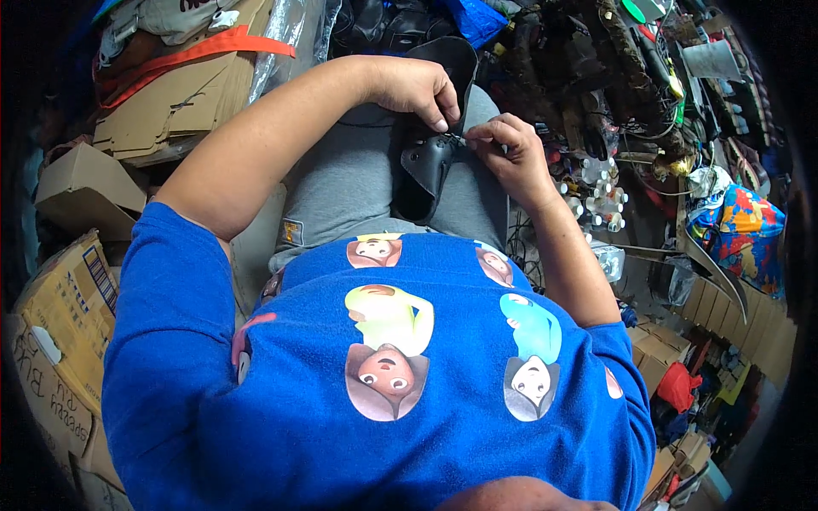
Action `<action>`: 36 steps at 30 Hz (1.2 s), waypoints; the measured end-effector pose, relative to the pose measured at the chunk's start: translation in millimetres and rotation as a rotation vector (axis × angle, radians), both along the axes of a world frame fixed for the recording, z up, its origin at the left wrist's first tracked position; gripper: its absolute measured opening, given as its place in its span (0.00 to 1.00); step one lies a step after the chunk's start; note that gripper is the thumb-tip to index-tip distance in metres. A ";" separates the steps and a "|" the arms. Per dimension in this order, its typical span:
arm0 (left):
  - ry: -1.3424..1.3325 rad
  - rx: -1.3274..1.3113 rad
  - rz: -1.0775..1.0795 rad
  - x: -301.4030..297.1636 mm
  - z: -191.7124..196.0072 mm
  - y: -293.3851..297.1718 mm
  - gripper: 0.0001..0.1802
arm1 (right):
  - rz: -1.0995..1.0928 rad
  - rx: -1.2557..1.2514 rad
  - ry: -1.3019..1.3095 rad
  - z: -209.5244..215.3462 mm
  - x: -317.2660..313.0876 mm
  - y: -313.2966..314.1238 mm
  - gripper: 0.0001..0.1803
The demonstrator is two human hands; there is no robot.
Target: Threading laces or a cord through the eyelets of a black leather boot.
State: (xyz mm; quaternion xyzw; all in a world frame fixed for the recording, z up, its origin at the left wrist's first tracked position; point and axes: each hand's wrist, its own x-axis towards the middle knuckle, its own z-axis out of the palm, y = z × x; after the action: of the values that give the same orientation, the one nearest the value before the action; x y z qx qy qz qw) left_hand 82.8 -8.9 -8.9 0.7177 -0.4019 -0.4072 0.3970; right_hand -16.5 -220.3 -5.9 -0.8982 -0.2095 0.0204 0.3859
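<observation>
Seen from above, a seated person in a blue printed sweatshirt (383,400) and grey trousers (349,183) works on a black leather shoe upper (434,162) lying across the lap, between the thighs. The left hand (417,89) reaches in from the upper left with its fingers curled down, pinching the top edge of the leather. The right hand (511,153) sits just beside it, fingers bunched tight as if gripping something very thin at the same spot; what that is cannot be made out. The two hands nearly touch over the leather. A second dark leather piece (447,60) rises behind the left hand. To the person's left lie flattened cardboard boxes (170,102) with an orange strap (192,51) across them. To the right is a crowded heap of tools and cables (622,77), some small white bottles (601,200), and a brightly coloured cloth (741,226).
</observation>
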 end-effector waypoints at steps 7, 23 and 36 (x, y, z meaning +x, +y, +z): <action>-0.003 0.043 -0.044 0.5 1.6 0.2 0.17 | -0.010 -0.066 -0.068 1.4 -6.9 0.4 0.10; -0.312 0.160 -0.137 -5.1 21.0 -5.4 0.16 | 0.246 -0.770 -0.215 58.0 -8.6 34.8 0.08; -0.651 -0.121 0.145 -11.5 -0.5 -11.0 0.13 | 0.093 -0.603 -0.181 20.7 1.6 32.0 0.07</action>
State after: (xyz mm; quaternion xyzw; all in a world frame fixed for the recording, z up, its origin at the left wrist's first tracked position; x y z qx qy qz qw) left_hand 71.3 -19.9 -9.4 0.8119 -0.4791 -0.1026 0.3176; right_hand -14.9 -188.3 14.8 -0.9597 -0.2685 0.0194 0.0808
